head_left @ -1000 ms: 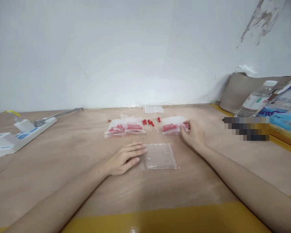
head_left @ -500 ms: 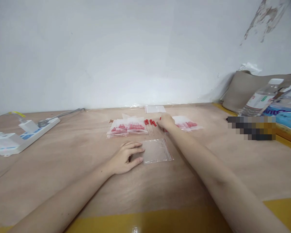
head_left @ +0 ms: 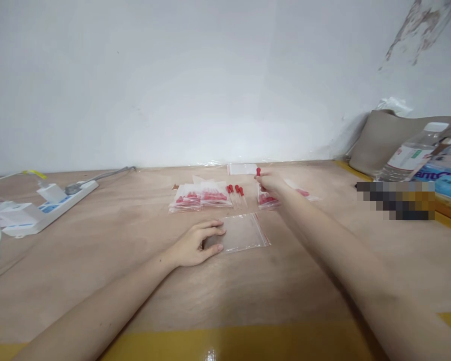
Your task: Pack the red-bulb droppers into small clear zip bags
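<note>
A clear zip bag (head_left: 246,232) lies flat on the table. My left hand (head_left: 197,244) rests beside it with fingers apart, the fingertips at the bag's left edge. Farther back, my right hand (head_left: 272,183) pinches a dropper (head_left: 258,172) whose red bulb sticks up above the fingers; its tube is hidden by the hand. Several more red-bulbed droppers (head_left: 237,190) with clear thin tubes lie side by side to the left of that hand. Zip bags with red-bulbed pieces inside (head_left: 208,196) lie left of the loose droppers. Similar filled bags (head_left: 267,200) are partly covered by my right hand.
A white bag or card (head_left: 242,169) lies by the wall. On the left is a power strip (head_left: 60,208) with plugs and cables. A water bottle (head_left: 411,155), a grey container (head_left: 372,143) and a blue package (head_left: 449,178) stand at right, near a pixelated object (head_left: 398,200).
My right hand has shifted slightly right, and a dropper's red bulb now shows raised in its fingers. My left hand stays by the clear bag. The view has turned slightly left.
</note>
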Demonstrator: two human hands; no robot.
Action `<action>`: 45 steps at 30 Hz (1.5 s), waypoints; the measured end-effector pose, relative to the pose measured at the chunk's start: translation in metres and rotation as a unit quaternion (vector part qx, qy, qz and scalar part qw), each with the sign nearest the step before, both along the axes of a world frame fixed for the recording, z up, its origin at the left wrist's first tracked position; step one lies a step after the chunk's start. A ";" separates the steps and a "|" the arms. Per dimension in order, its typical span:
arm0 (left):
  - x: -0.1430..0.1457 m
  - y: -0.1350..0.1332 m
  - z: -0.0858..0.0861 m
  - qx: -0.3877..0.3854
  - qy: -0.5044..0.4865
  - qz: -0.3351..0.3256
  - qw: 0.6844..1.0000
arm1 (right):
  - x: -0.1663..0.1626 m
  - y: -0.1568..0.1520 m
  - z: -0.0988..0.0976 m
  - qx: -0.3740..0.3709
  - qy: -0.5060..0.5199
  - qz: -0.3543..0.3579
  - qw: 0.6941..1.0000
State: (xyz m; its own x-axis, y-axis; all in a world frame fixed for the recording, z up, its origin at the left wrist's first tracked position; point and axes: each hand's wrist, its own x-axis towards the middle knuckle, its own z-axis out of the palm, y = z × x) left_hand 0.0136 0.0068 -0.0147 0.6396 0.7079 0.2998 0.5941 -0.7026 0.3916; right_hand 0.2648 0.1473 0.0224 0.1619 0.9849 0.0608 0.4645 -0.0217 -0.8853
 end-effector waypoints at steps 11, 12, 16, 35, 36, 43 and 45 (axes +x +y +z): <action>0.001 0.002 0.001 -0.007 0.007 -0.002 1.000 | 0.041 -0.097 -0.040 0.098 0.268 -0.019 0.958; 0.001 0.002 0.001 -0.006 0.007 -0.003 1.000 | 0.040 -0.098 -0.042 0.100 0.269 -0.014 0.958; 0.001 0.002 0.001 -0.006 0.009 -0.005 1.000 | 0.034 -0.096 -0.046 0.093 0.278 -0.005 0.956; 0.004 0.003 0.004 -0.005 0.013 -0.020 1.000 | 0.024 -0.116 -0.044 -0.038 0.409 0.089 0.907; 0.004 0.002 0.005 -0.004 0.010 -0.022 1.000 | 0.025 -0.117 -0.044 -0.051 0.404 0.111 0.907; 0.004 0.004 0.004 -0.003 0.006 -0.029 1.000 | 0.037 -0.121 -0.042 -0.087 0.233 0.254 0.935; 0.004 0.004 0.003 -0.004 0.008 -0.028 1.000 | 0.038 -0.121 -0.040 -0.092 0.203 0.274 0.935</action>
